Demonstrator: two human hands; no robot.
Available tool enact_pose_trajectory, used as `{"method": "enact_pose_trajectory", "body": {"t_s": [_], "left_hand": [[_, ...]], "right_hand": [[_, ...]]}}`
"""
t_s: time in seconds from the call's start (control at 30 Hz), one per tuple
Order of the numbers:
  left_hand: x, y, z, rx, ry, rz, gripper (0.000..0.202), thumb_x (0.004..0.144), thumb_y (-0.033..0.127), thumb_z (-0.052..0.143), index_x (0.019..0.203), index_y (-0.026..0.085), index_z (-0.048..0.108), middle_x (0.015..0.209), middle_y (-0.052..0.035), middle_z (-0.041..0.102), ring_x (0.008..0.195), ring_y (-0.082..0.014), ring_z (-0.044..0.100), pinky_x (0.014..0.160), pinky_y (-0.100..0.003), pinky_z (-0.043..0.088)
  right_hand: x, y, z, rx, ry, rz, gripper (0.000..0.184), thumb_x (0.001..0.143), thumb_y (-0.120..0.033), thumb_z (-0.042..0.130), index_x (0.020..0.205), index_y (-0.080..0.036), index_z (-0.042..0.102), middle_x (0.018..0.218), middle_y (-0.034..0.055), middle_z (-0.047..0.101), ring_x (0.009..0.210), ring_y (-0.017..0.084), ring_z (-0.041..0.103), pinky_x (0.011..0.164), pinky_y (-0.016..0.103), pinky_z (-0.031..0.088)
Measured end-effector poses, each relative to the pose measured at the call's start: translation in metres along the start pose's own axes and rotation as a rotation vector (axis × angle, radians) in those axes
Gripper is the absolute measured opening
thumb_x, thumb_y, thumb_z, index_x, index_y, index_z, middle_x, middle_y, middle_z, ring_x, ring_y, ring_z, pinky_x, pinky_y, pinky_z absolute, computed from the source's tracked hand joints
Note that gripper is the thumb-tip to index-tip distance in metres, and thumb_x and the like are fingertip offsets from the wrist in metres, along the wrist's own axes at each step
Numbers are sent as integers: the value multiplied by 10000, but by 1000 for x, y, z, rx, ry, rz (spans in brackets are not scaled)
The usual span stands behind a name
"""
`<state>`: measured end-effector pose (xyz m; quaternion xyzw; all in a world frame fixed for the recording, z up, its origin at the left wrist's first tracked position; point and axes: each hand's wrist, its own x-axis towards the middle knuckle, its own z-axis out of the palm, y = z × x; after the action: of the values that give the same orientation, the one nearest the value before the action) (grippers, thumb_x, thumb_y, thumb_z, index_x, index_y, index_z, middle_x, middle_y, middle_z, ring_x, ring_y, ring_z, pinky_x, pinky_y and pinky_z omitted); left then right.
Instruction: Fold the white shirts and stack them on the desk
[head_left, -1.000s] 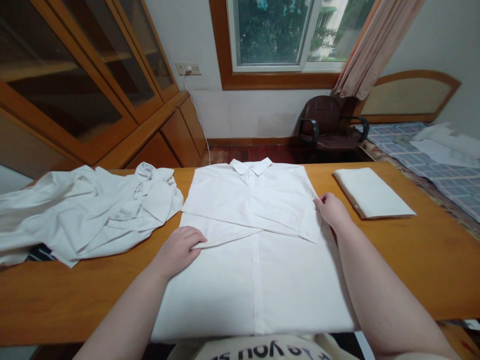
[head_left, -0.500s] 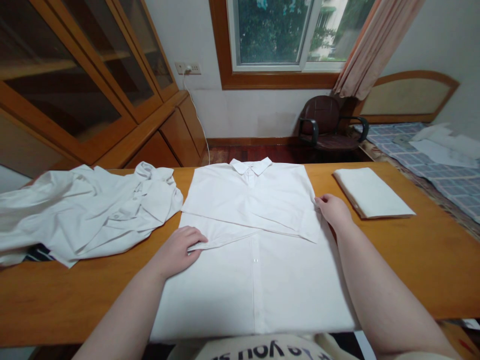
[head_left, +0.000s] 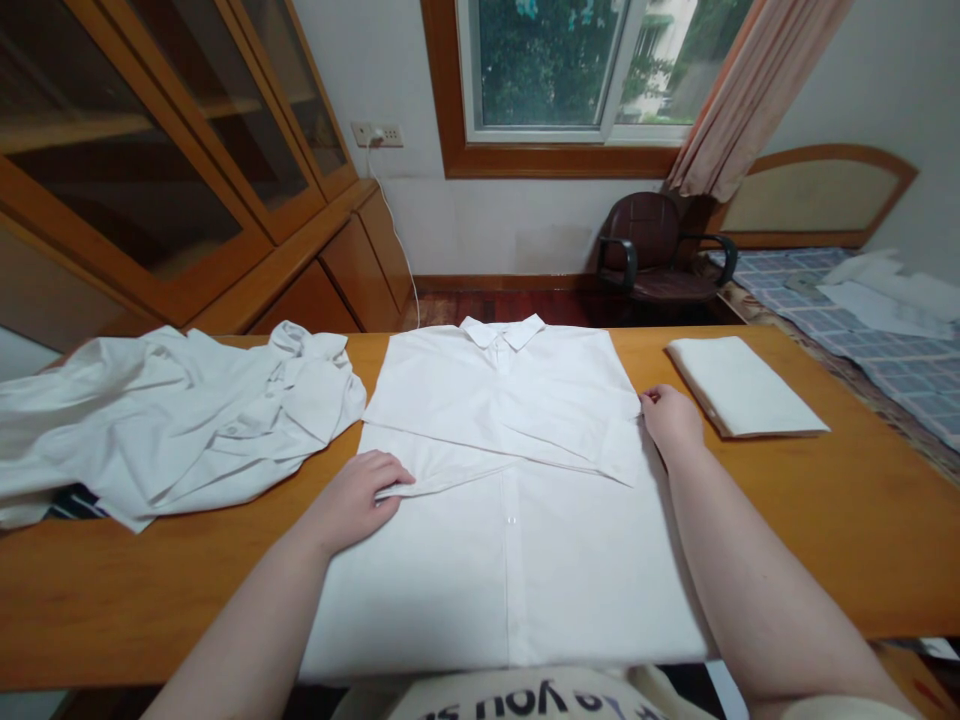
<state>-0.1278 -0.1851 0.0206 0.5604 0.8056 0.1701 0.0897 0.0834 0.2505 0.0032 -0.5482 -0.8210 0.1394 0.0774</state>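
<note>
A white collared shirt point(head_left: 510, 520) lies flat, buttoned side up, on the wooden table point(head_left: 840, 520), its sleeves folded across the chest. My left hand point(head_left: 358, 495) rests at the shirt's left edge with fingers pinched on the tip of a folded sleeve. My right hand point(head_left: 670, 418) sits at the shirt's right edge, fingers curled against the fabric by the other sleeve fold.
A crumpled heap of white shirts point(head_left: 172, 420) covers the table's left end. A folded white shirt point(head_left: 742, 385) lies at the right back. Behind the table stand a dark chair point(head_left: 652, 250), a wooden cabinet point(head_left: 172, 170) and a bed point(head_left: 877, 320).
My right hand has slid slightly to the right along the shirt's edge. My left hand has hardly moved.
</note>
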Motion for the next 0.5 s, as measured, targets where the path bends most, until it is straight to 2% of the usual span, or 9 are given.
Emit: {"method": "enact_pose_trajectory", "body": {"t_s": [0.07,0.17,0.23,0.27,0.37,0.5], "left_hand": [[0,0,0,1,3,0,281,732,129,486,932,226,658,919,-36,646,911,-192,573,837,-330,446],[1,1,-1,0,4,-3,284,724,122,490,928,225,658,919,-33,647,908,-189,573,835,-327,445],[1,1,-1,-3,0,-5,280,725,119,492,927,223,657,918,-33,647,906,-187,571,835,-325,443],[1,1,-1,-4,0,-6,277,725,119,492,923,222,655,916,-33,646,905,-186,571,834,-324,442],[1,2,0,-8,2,-6,269,725,121,489,913,221,653,910,-34,646,900,-187,571,830,-323,442],[0,2,-2,-31,-8,-15,232,763,156,496,926,216,649,921,-42,644,911,-191,570,836,-324,438]], "right_hand": [[-1,1,0,50,59,-64,375,877,-377,423,1069,-155,657,1019,134,680,960,265,607,795,354,449],[-7,-6,2,81,139,-374,471,907,-369,386,1281,-126,535,1299,149,560,1189,257,501,979,376,382],[-13,-13,7,17,89,-575,529,912,-402,398,1373,-146,446,1463,131,393,1324,249,366,1068,398,296],[-15,-16,10,-30,40,-613,553,915,-431,396,1394,-158,421,1499,122,335,1357,255,317,1088,422,263],[-16,-20,19,-134,-77,-541,607,927,-486,340,1431,-150,366,1517,123,294,1384,285,266,1103,490,214],[-9,-17,25,-156,-114,-451,637,942,-468,269,1462,-99,287,1528,133,259,1402,267,226,1119,477,189]]}}
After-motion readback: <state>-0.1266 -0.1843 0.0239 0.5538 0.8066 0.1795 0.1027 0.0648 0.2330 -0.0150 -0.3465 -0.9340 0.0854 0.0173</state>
